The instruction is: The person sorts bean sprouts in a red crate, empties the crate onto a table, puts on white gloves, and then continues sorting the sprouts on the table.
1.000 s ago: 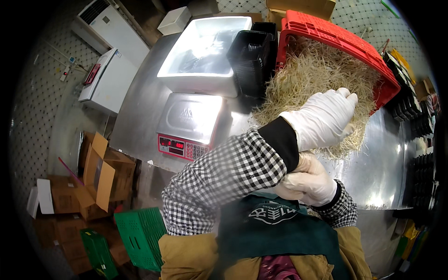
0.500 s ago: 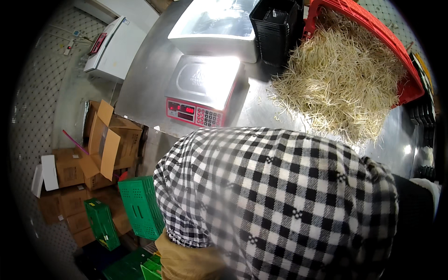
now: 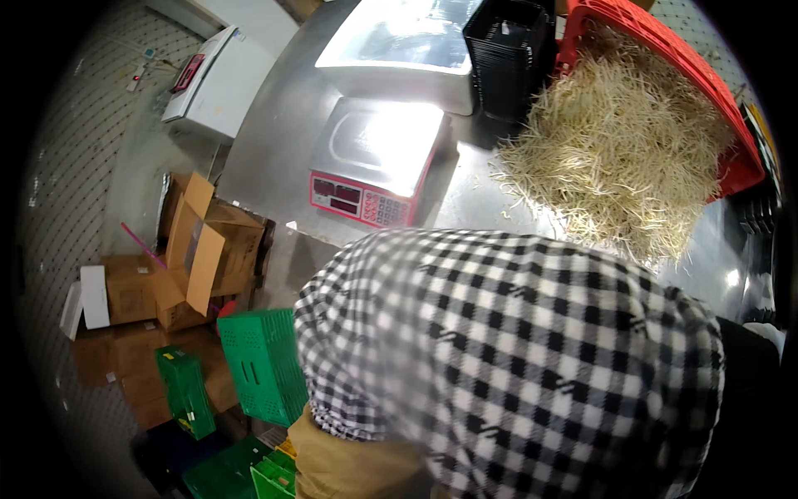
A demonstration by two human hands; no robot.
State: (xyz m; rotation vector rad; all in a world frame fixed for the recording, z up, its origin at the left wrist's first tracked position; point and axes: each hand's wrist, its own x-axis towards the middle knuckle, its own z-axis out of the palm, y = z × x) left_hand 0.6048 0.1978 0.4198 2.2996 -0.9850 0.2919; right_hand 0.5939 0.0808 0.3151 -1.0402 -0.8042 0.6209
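Neither my left hand nor my right hand shows. A black-and-white checked garment (image 3: 515,349) fills the lower middle, with tan cloth (image 3: 357,461) below it. Whatever lies behind this cloth is hidden. Just beyond it, on the metal table (image 3: 270,137), stands a red digital scale (image 3: 378,158) with a bare steel pan. To the right, a big heap of bean sprouts (image 3: 623,150) spills onto the table from a tipped red plastic basket (image 3: 731,125).
Behind the scale sit a white foam box (image 3: 399,87) and a stack of black trays (image 3: 509,62). Left of the table are an open cardboard box (image 3: 199,249), green crates (image 3: 262,366) and a white appliance (image 3: 212,87). More black trays (image 3: 756,216) stand at far right.
The whole view has shifted slightly, so table, scale and garment appear farther right. The scale's red digits, lit before, look dark now. Sprouts and basket stay as they were.
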